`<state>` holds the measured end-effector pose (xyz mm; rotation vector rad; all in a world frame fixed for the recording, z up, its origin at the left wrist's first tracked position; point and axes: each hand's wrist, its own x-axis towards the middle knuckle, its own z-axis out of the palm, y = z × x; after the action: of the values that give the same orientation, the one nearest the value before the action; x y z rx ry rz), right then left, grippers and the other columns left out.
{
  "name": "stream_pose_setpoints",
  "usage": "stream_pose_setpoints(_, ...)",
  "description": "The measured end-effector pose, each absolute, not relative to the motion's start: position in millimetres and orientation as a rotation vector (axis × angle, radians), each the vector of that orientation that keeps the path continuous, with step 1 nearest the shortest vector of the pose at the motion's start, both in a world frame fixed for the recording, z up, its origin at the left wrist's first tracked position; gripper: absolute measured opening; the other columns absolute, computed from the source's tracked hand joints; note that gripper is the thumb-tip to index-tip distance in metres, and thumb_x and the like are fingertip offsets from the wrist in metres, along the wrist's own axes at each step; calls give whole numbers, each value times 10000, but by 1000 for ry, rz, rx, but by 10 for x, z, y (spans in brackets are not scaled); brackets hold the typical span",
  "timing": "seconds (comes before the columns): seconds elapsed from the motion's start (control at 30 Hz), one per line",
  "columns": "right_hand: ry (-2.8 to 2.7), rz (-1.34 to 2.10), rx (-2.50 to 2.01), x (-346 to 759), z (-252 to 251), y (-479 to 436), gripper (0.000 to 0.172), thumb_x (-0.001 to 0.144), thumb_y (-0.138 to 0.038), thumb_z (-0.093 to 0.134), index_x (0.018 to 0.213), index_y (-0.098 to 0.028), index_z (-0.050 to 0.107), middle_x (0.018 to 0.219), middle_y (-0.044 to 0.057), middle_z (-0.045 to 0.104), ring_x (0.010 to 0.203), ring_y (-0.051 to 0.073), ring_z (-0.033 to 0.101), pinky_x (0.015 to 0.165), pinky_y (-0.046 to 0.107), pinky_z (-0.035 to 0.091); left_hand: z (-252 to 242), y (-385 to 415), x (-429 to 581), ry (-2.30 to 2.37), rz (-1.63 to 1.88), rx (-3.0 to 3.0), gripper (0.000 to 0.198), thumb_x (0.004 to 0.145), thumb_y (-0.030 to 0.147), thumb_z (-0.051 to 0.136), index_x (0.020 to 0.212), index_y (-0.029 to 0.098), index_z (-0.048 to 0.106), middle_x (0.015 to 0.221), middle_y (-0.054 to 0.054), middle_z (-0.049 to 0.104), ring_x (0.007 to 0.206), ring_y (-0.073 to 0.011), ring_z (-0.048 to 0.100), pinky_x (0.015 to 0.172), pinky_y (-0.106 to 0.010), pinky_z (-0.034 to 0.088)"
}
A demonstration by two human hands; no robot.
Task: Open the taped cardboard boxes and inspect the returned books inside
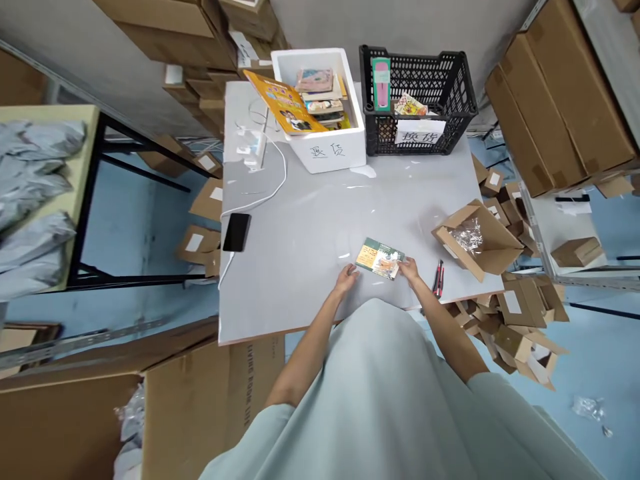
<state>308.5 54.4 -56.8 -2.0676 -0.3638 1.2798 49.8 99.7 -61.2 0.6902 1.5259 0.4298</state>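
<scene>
A small green and yellow packet, wrapped in clear film, lies flat on the white table near its front edge. My left hand rests at the packet's left end, fingers curled on its corner. My right hand grips the packet's right end. Both hands hold it low over the table top.
An open cardboard box with clear plastic inside sits to the right, a red and black utility knife beside it. A black phone on a white cable lies left. A white foam box of books and a black crate stand at the back. Cardboard boxes litter the floor.
</scene>
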Motion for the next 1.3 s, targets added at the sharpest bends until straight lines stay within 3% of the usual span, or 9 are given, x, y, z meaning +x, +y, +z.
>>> stream_pose_setpoints(0.2, -250, 1458, -1905, 2890, -586, 466, 330, 925, -283, 807, 1182, -188, 622, 823, 4, 776, 698, 144, 759, 651, 200, 592, -621, 970, 631, 1508, 422, 629, 634, 806, 313, 943, 1375, 187, 692, 1517, -198, 702, 1304, -322, 716, 1050, -412, 598)
stream_pose_setpoints(0.43, -403, 1615, -1788, 2588, -508, 401, 281, 925, -422, 833, 991, -208, 664, 849, 24, 796, 749, 149, 787, 740, 235, 623, -560, 827, 757, 1485, 393, 443, 359, 775, 319, 978, 975, 137, 742, 977, -141, 785, 889, -219, 765, 929, -371, 645)
stream_pose_setpoints(0.6, -603, 1481, -1942, 2602, -482, 442, 293, 953, -411, 741, 1138, -184, 722, 1110, 103, 824, 1091, 243, 793, 987, 359, 639, -536, 850, 745, 1506, 455, 350, 314, 803, 332, 948, 954, 167, 727, 912, -100, 750, 834, -190, 736, 933, -365, 650)
stream_pose_setpoints(0.7, -743, 1288, -2047, 2710, -468, 619, 488, 943, -316, 693, 1402, -156, 658, 1476, 164, 708, 1483, 285, 591, 1250, 410, 488, -525, 859, 705, 1517, 510, 333, 295, 788, 287, 939, 966, 178, 731, 921, -93, 754, 866, -194, 737, 970, -366, 637)
stream_pose_setpoints(0.77, -834, 1245, -2061, 2768, -460, 760, 582, 917, -261, 693, 1484, -143, 626, 1584, 172, 633, 1571, 285, 500, 1323, 393, 395, -509, 851, 688, 1507, 539, 333, 299, 771, 267, 938, 973, 182, 734, 953, -98, 767, 907, -197, 744, 995, -362, 627)
stream_pose_setpoints(1.0, -899, 1353, -2069, 2686, -458, 821, 441, 817, -207, 767, 1257, -174, 762, 1330, 116, 765, 1338, 298, 664, 1249, 402, 474, -452, 844, 618, 1484, 523, 380, 301, 739, 265, 959, 893, 183, 714, 940, -95, 762, 910, -192, 721, 945, -341, 609)
stream_pose_setpoints(1.13, -812, 1492, -1994, 2577, -408, 563, 284, 817, -256, 816, 1090, -180, 787, 1058, 68, 804, 979, 242, 763, 1012, 391, 627, -378, 832, 443, 1502, 495, 439, 361, 678, 323, 1007, 850, 191, 719, 797, -40, 716, 840, -194, 687, 865, -332, 590)
stream_pose_setpoints(1.2, -762, 1549, -1940, 2565, -357, 426, 259, 828, -287, 833, 1060, -182, 787, 983, 54, 804, 868, 218, 761, 935, 386, 650, -298, 797, 319, 1480, 507, 480, 406, 652, 369, 1027, 876, 191, 740, 847, -44, 750, 883, -198, 699, 879, -319, 576)
stream_pose_setpoints(1.3, -697, 1564, -1873, 2610, -239, 249, 306, 812, -331, 876, 1067, -190, 785, 982, 59, 820, 970, 238, 782, 1021, 415, 633, -123, 717, 116, 1408, 525, 538, 508, 619, 451, 1044, 969, 189, 785, 1048, -85, 818, 1010, -223, 727, 920, -308, 564)
